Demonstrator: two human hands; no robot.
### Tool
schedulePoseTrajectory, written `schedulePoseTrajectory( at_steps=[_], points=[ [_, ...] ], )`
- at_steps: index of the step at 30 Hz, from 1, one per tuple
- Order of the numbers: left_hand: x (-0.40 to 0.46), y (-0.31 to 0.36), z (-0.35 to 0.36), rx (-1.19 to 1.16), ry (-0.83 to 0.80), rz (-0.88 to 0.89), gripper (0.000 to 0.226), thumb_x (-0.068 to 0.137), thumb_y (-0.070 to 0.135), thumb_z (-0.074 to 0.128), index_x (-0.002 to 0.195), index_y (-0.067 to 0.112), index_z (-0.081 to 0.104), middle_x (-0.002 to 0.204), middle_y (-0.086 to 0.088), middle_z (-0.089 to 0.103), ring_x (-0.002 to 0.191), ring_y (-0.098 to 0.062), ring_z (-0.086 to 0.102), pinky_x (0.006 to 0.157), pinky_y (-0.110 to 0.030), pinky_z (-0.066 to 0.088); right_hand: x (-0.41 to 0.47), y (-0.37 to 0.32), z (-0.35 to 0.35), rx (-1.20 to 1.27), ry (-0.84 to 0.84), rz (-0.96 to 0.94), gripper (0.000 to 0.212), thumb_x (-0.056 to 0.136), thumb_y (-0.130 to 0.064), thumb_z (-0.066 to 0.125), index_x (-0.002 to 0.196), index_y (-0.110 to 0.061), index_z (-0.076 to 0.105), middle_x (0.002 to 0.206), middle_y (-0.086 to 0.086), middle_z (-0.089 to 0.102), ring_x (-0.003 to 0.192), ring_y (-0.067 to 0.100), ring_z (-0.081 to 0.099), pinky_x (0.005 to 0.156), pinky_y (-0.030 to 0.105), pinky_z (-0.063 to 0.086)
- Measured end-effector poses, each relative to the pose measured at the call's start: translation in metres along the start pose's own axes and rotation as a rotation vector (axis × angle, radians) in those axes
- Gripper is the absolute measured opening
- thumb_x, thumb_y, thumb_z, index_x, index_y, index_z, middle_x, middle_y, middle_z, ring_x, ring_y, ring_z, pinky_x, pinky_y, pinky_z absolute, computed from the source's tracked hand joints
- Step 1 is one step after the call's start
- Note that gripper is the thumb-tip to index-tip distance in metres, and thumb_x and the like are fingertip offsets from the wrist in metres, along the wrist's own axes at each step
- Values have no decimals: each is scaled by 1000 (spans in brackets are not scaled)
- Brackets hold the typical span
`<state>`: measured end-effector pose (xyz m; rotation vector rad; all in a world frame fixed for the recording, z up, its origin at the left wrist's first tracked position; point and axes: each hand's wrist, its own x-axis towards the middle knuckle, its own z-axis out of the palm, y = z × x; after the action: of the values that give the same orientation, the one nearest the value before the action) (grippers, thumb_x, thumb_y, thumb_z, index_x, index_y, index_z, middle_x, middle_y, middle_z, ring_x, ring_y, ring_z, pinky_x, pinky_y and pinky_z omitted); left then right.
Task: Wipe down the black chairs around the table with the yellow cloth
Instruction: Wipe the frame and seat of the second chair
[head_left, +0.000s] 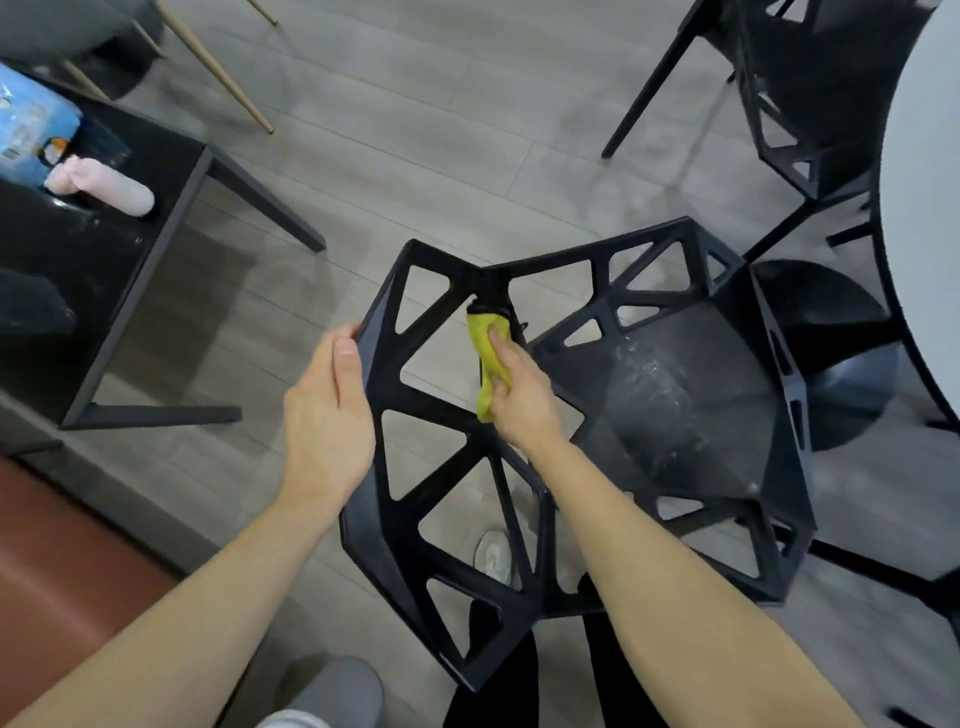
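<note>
A black chair (675, 405) with a cut-out lattice back stands right in front of me, its dusty seat to the right. My left hand (327, 410) grips the left edge of the backrest, thumb on top. My right hand (522, 395) holds the yellow cloth (485, 358) wrapped round a slanted bar of the backrest, near where the bars meet. A second black chair (779, 130) stands at the upper right, by the white round table (924, 260).
A black side table (171, 249) at the left carries a blue pack (31, 124) and a pink bottle (104, 184). Wooden legs (228, 78) cross the grey floor at the top left. The table's black round base (841, 353) lies behind the chair.
</note>
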<state>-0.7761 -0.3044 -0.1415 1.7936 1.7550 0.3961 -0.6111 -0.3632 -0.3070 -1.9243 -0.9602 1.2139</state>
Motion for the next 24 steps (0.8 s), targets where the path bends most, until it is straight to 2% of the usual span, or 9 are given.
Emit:
schedulePoseTrajectory(
  at_steps=[3, 6, 9, 12, 15, 17, 19, 22, 24],
  points=[
    [-1, -2, -1, 12, -7, -4, 44, 119, 35, 26, 141, 20, 60, 114, 4, 66, 94, 0, 52, 89, -25, 38, -40, 21, -13, 37, -123, 107, 55, 110, -17, 47, 163, -31, 40, 154, 1, 53, 143, 24, 50, 111, 23, 35],
    [-1, -2, 0, 14, -5, 8, 42, 119, 34, 27, 139, 18, 61, 112, 2, 67, 89, 1, 52, 87, -21, 36, -3, -4, -32, 165, 126, 107, 55, 110, -21, 47, 163, -35, 38, 157, -6, 52, 142, 14, 50, 120, 33, 39],
    [1, -4, 1, 23, -2, 10, 41, 119, 31, 28, 137, 16, 62, 105, 0, 66, 81, 1, 51, 80, -18, 34, 47, -48, -30, 72, 212, -82, 62, 109, -9, 49, 166, -27, 34, 171, -6, 34, 155, 13, 33, 125, 21, 22],
    [2, -6, 2, 28, -2, -4, 42, 119, 32, 28, 139, 18, 62, 111, 1, 68, 91, -3, 53, 83, -20, 35, 37, -40, -3, 20, 148, -127, 70, 103, 4, 49, 166, -21, 34, 174, -4, 26, 156, 15, 29, 115, 4, 15],
    [2, -8, 1, 22, -16, -6, 44, 118, 35, 27, 142, 20, 61, 119, 4, 69, 103, -10, 58, 89, -19, 38, -31, 15, 5, 14, -21, -47, 66, 103, 2, 52, 163, -23, 41, 171, -2, 34, 154, 19, 37, 124, 19, 24],
    [2, -7, 1, 14, -21, 4, 45, 118, 36, 26, 143, 18, 60, 120, 3, 69, 105, -9, 58, 91, -18, 38, -59, 34, -10, 66, -115, 126, 56, 107, -10, 53, 158, -31, 48, 159, -3, 51, 145, 21, 50, 113, 21, 38],
    [2, -8, 2, 5, -24, 16, 45, 119, 35, 27, 142, 18, 61, 121, 3, 68, 106, -9, 58, 93, -20, 39, -38, 29, -22, 146, -29, 229, 53, 107, -14, 53, 156, -34, 50, 151, -1, 58, 138, 22, 55, 105, 22, 42],
    [4, -10, 2, -12, -20, 11, 44, 119, 34, 26, 140, 18, 61, 121, 3, 69, 110, -18, 60, 97, -33, 43, 30, -16, -25, 309, 146, 123, 58, 105, -15, 53, 156, -40, 48, 160, -1, 51, 140, 18, 52, 123, 38, 39],
    [6, -12, 3, -10, -24, 14, 43, 119, 33, 27, 139, 18, 61, 120, 4, 68, 109, -18, 59, 98, -34, 43, 47, -38, -15, 235, 141, -13, 64, 103, -6, 51, 159, -37, 44, 169, -9, 36, 151, 13, 39, 125, 26, 27]
  ],
)
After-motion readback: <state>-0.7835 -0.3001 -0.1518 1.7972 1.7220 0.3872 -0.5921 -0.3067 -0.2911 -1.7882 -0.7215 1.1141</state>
